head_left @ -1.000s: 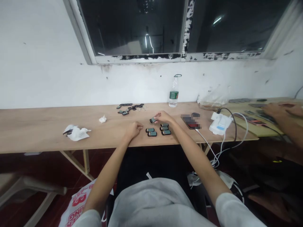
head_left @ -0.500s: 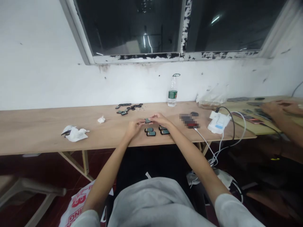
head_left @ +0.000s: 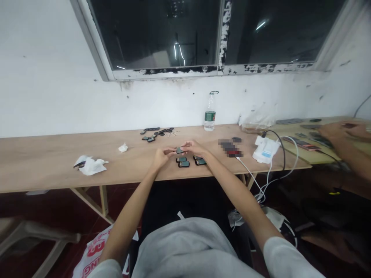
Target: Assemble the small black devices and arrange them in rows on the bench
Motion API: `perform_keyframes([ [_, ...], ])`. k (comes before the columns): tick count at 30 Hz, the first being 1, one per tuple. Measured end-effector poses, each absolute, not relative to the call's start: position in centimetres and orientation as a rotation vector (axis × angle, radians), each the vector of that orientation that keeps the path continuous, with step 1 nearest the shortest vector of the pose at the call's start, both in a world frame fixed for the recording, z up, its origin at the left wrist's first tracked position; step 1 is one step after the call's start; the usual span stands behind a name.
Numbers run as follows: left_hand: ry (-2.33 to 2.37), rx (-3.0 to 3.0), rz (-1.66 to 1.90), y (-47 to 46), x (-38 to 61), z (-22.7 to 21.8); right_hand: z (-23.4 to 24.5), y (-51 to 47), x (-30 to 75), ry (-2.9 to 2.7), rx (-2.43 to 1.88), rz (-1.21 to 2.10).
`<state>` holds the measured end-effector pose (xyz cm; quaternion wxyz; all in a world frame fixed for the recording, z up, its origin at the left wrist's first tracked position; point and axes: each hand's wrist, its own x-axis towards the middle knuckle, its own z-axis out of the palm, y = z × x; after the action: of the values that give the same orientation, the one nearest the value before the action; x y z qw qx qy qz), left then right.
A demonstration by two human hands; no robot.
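Between my two hands is a small grey-green rectangular panel [head_left: 179, 150], held above the table. My left hand [head_left: 164, 155] pinches its left end. The fingers of my right hand [head_left: 193, 147] close on its right end. Just below lie small black-framed pieces with grey-green faces: two under the panel, the nearer black-framed piece [head_left: 183, 164] among them, and others partly behind my right wrist, such as this right-hand piece [head_left: 200, 162]. Farther back is a pile of similar black pieces [head_left: 159, 133], with tiny pale bits [head_left: 173, 133] beside it. Fine detail is too small to make out.
A water bottle [head_left: 210, 116] stands by the wall. Crumpled tissue [head_left: 93, 166] lies at left. To the right are a pixelated object [head_left: 230, 147], a white power strip [head_left: 264, 150] with cables, and a plastic bag [head_left: 257, 120]. Another person's hands [head_left: 337, 131] work at the far-right table [head_left: 330, 156].
The panel now shows more of its flat face between my fingers. My hands stay nearly in place, and the view has shifted slightly.
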<state>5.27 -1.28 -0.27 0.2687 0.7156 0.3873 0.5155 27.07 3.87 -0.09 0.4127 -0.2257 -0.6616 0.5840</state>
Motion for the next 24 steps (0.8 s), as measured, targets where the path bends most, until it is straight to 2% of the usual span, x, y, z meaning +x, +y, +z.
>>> perform_keyframes([
  [8, 1.108, 1.803, 1.257, -1.0, 4.5, -0.4, 0.3, 3.1, 26.7, -1.754, -0.583, 1.43],
  [12, 1.125, 2.083, 1.23, -1.4, 5.0, -0.2, 0.1, 3.7, 26.4, -1.77, -0.831, 1.156],
  [18, 0.987, 2.421, 0.972, -2.1, 5.8, 0.0, -0.3, 4.5, 26.6, -1.935, -1.232, 0.648],
  [24, 0.921, 2.578, 0.593, -2.3, 5.9, -0.7, 0.3, 3.2, 26.8, -2.186, -1.359, 0.458],
])
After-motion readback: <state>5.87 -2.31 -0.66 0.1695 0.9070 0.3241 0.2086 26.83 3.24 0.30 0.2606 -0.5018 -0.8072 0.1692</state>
